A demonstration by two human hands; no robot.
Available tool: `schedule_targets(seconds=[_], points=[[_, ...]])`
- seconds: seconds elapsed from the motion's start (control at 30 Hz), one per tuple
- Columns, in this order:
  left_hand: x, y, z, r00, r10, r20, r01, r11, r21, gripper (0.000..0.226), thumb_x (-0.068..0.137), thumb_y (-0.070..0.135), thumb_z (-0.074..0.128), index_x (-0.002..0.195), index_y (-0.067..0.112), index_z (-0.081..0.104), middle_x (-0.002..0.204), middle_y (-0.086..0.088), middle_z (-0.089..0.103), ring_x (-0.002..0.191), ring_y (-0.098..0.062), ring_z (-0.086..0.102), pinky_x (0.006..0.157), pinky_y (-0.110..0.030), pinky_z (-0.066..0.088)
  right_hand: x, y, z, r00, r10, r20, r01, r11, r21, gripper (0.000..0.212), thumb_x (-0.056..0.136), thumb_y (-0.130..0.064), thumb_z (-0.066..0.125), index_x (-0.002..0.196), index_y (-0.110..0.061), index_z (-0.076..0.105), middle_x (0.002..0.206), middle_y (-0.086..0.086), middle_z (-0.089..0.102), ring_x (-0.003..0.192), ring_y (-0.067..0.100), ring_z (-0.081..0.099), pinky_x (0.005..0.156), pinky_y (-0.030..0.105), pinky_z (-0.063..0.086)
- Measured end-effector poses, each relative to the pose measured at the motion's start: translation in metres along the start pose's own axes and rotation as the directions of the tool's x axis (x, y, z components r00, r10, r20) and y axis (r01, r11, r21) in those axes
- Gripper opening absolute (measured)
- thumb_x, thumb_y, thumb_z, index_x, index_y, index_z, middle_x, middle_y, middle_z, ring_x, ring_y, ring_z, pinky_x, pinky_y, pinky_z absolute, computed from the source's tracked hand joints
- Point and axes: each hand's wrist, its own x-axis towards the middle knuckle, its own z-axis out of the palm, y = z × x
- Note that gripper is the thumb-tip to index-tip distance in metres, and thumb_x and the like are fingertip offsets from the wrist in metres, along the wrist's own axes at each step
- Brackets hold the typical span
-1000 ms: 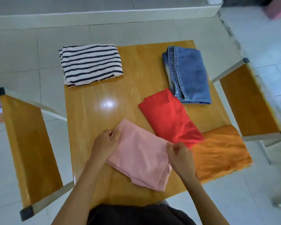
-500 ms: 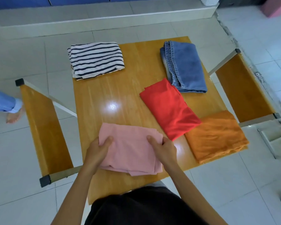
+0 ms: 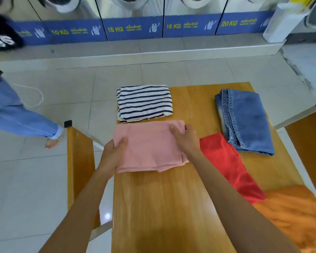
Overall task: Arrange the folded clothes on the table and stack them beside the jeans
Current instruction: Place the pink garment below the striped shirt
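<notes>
Nearest the camera, two bare forearms reach out over the wooden tabletop (image 3: 162,207). At the near right corner lies a folded orange garment (image 3: 295,214), and a folded red garment (image 3: 228,161) overlaps its far left edge, running diagonally up toward the middle. Both hands hold the folded pink garment (image 3: 150,147) at the left side of the tabletop: the left hand (image 3: 115,152) is closed on its left edge, thumb on top and fingers underneath, and the right hand (image 3: 185,137) pinches its far right corner between thumb and fingers. Whether the pink garment rests on the wood or is slightly lifted cannot be told. Its far edge lies just beside the folded striped shirt (image 3: 144,103) at the far left corner. The folded jeans (image 3: 244,121) lie at the far right, touching the red garment's far end. Wooden benches (image 3: 80,161) flank the table, and beyond stand washing machines (image 3: 131,17).
</notes>
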Motion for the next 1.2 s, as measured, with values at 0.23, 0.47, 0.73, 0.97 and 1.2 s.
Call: schedule_targets(seconds=[0.23,0.47,0.73,0.97,1.2], points=[[0.054,0.008,0.029,0.986,-0.066,-0.153,0.089,0.985,0.149,0.048,0.102,0.042,0.040,0.133,0.007,0.053,0.122,-0.011,0.061,0.105,-0.027,0.055,0.084,-0.038,0.047,0.076,0.009,0.024,0.989,0.131,0.065,-0.131,0.991,-0.007,0.044,0.098,-0.038,0.057,0.125,-0.004,0.056,0.118,0.008,0.064,0.100,0.022,0.060,0.077,0.033,0.046],[0.064,-0.004,0.032,0.969,-0.077,-0.236,0.130,0.966,0.221,0.042,0.101,0.040,0.040,0.122,0.006,0.054,0.113,-0.013,0.059,0.102,-0.029,0.056,0.081,-0.039,0.045,0.074,0.014,0.012,0.997,0.074,0.026,-0.072,0.995,-0.075,0.039,0.098,-0.031,0.057,0.128,-0.005,0.058,0.119,0.006,0.065,0.097,0.017,0.058,0.081,0.030,0.047],[0.001,-0.020,0.049,0.837,0.448,-0.315,-0.220,0.802,0.555,0.033,0.089,0.020,0.062,0.121,0.018,0.057,0.131,-0.010,0.053,0.124,-0.030,0.045,0.098,-0.047,0.047,0.007,0.069,-0.075,0.780,-0.116,-0.615,-0.153,0.918,-0.367,0.026,0.085,-0.023,0.063,0.110,-0.015,0.065,0.129,0.014,0.051,0.121,0.038,0.042,0.101,0.049,0.034],[-0.075,-0.051,0.108,0.798,0.593,0.106,-0.569,0.685,0.455,0.021,0.087,0.012,0.060,0.107,0.019,0.064,0.115,0.001,0.053,0.116,-0.018,0.044,0.101,-0.026,0.035,-0.039,0.132,-0.078,0.842,0.051,-0.537,-0.333,0.833,-0.442,0.059,0.089,-0.050,0.060,0.128,-0.008,0.048,0.131,0.018,0.049,0.124,0.040,0.042,0.100,0.055,0.034],[-0.111,-0.081,0.115,0.800,0.550,0.240,-0.575,0.586,0.572,0.025,0.089,0.024,0.057,0.112,0.019,0.064,0.118,0.000,0.058,0.118,-0.021,0.048,0.103,-0.032,0.036,-0.087,0.144,-0.073,0.966,-0.133,-0.221,-0.035,0.780,-0.624,0.054,0.083,-0.057,0.065,0.123,-0.023,0.054,0.122,0.003,0.053,0.116,0.030,0.049,0.093,0.051,0.042]])
